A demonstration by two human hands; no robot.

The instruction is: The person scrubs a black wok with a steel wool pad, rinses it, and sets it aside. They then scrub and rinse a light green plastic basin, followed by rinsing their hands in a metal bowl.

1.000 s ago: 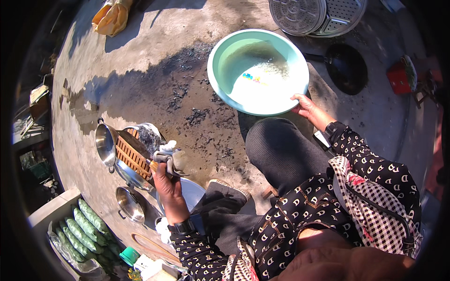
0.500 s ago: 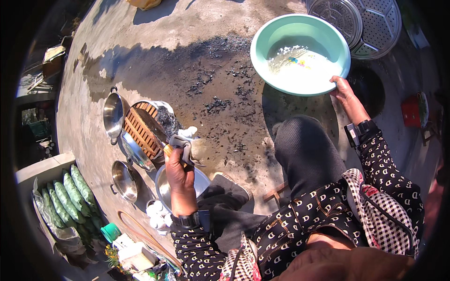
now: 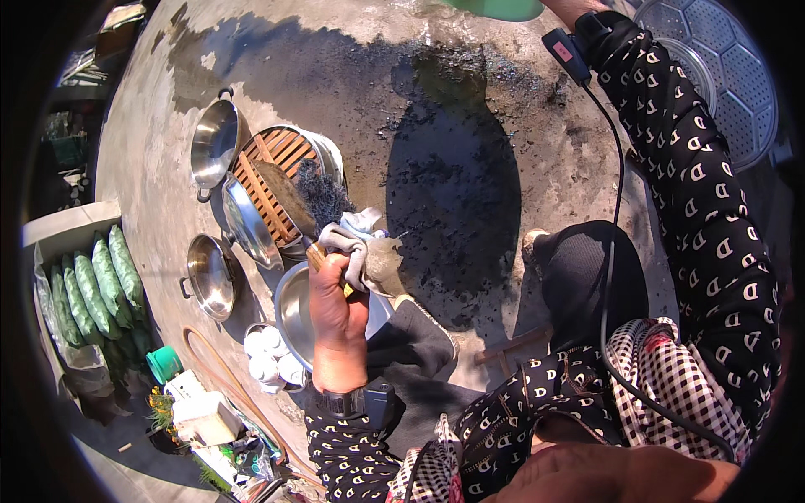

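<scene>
My left hand [image 3: 337, 306] is closed round the wooden handle [image 3: 315, 254] of a tool, along with a bunched grey cloth [image 3: 356, 250]. A broad, flat brownish blade [image 3: 283, 194] extends beyond the handle over a slatted wooden rack [image 3: 251, 180]. Beside that blade is a dark, tangled mesh scrubber [image 3: 323, 197]. At the top edge, my right hand [image 3: 572, 7] is stretched far forward against a green plastic basin [image 3: 499, 7]. Its fingers and most of the basin are cut off by the picture's edge. The basin's large shadow falls on the wet ground, apart from it.
Steel pots, one upper [image 3: 214, 142] and one lower [image 3: 210, 277], lie left of the rack. A metal bowl [image 3: 293, 314] sits behind my left hand, near white cups [image 3: 267, 352]. Perforated steamer trays [image 3: 725, 75] lie at right. Dark debris is scattered over wet concrete [image 3: 352, 75].
My right hand and the green basin have moved forward and left, mostly out of the picture. Wet ground now glistens below the basin. My left hand keeps hold of the handle and cloth.
</scene>
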